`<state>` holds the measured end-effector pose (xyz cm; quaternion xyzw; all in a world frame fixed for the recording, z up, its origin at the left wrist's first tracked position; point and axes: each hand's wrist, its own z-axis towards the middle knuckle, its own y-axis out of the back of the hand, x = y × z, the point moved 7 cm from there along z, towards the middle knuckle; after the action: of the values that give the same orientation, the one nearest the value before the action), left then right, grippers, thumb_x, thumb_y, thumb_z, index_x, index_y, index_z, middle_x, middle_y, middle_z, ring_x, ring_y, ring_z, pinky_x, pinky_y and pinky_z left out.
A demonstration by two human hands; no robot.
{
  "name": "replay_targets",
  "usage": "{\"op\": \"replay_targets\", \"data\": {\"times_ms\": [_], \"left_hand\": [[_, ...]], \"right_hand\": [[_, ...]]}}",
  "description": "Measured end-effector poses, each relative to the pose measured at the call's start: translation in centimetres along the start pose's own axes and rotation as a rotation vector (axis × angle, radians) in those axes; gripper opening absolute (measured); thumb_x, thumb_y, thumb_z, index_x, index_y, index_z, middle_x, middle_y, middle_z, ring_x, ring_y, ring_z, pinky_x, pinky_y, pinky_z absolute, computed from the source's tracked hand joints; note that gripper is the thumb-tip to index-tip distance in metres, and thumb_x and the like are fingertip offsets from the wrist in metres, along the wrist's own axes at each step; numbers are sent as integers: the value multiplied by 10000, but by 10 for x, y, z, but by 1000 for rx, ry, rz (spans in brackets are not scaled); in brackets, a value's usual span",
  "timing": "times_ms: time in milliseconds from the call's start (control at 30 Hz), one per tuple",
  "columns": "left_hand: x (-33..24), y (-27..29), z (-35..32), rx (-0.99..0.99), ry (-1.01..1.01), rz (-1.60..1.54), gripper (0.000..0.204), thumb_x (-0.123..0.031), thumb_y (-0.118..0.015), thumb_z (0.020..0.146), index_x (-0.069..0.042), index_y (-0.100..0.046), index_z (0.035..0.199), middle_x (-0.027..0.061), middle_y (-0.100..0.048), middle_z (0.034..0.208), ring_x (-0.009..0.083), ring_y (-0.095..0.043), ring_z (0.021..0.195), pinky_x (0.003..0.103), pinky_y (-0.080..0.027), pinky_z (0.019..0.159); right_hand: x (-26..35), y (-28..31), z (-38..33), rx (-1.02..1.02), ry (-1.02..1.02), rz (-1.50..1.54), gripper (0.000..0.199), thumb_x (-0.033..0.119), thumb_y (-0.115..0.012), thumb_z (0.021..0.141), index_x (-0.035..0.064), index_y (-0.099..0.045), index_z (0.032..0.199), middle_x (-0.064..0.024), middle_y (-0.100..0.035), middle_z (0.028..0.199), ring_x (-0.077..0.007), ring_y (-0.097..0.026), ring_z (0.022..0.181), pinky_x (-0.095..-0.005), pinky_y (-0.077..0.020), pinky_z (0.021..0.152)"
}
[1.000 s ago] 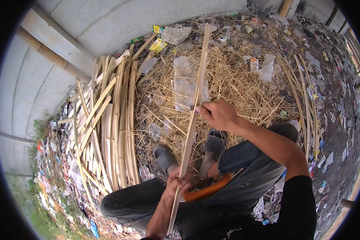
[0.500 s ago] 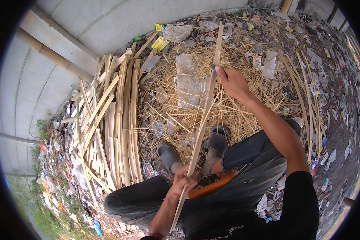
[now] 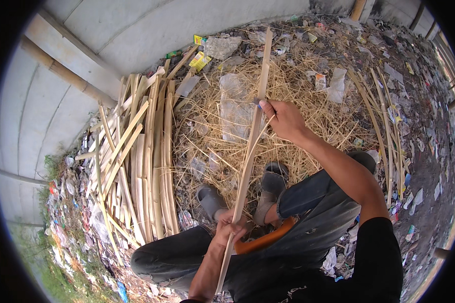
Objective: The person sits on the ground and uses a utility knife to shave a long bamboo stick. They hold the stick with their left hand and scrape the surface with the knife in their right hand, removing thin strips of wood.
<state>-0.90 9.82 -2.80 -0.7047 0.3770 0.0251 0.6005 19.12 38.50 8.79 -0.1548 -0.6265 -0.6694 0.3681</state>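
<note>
A long pale bamboo strip [image 3: 248, 156] runs slantwise from my lap up over the ground, its far end raised. My left hand [image 3: 230, 230] is closed around its lower part, just above my lap. Farther up, my right hand [image 3: 284, 119] is closed on a small dark tool [image 3: 258, 101] with a bit of blue, pressed against the strip; my fingers hide most of the tool. A thin sliver curls off the strip beside this hand. Under my left hand, between my legs, lies a curved orange piece [image 3: 265, 241], partly covered.
A stack of split bamboo strips [image 3: 154, 161] lies to the left by a grey wall [image 3: 136, 30]. Thin shavings [image 3: 207, 136] cover the ground ahead. More slender strips [image 3: 384, 129] lie to the right. Litter and a grey stone [image 3: 222, 47] are around. My feet wear grey clogs [image 3: 274, 178].
My right hand has slid down the strip toward me with the small tool. The strip's far end has shifted slightly left. My left hand keeps its grip.
</note>
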Motion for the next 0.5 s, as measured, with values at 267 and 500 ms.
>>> {"op": "replay_targets", "data": {"times_ms": [267,500], "left_hand": [[-5,-2,-6,-20,-20,40,811,-28,-594,777,34,-399,1562,11,-445,663,97,-343,393,232,-311,361],[-15,-15,7,-18,-37,3,821,-31,-589,773,6,-399,1570,4,-423,630,93,-324,380,227,-303,366]], "right_hand": [[31,-44,-62,181,92,100,552,437,-445,1106,18,-697,849,-190,-600,581,-401,-627,549,-494,-480,534],[33,-44,-55,224,62,182,585,462,-404,1111,25,-727,893,-189,-612,606,-391,-639,580,-490,-510,583]]}}
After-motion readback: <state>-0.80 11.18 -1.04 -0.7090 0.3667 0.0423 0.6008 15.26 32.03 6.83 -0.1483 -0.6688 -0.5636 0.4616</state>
